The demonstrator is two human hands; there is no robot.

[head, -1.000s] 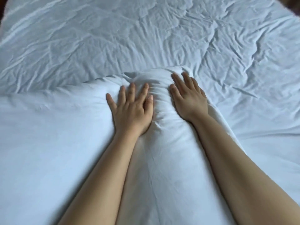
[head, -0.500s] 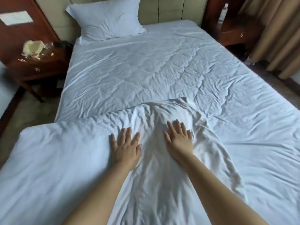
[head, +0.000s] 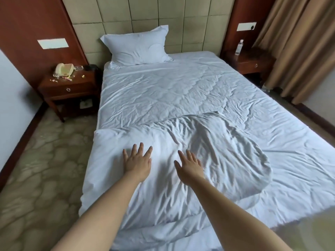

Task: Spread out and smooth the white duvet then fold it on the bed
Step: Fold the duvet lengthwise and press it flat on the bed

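The white duvet (head: 181, 160) lies folded and creased across the lower half of the frame, on the near end of the bed (head: 163, 91). I see my left hand (head: 137, 163) flat on it with fingers spread, gripping nothing. My right hand (head: 189, 166) is just beside, fingers straight and slightly blurred; I cannot tell whether it touches the fabric. A pillow (head: 137, 47) sits at upper centre.

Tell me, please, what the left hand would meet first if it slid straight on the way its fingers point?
Likely the folded duvet's far edge, then the wrinkled bed sheet. The left hand points up the bed, roughly toward the pillow, which lies far beyond; depth is hard to judge.
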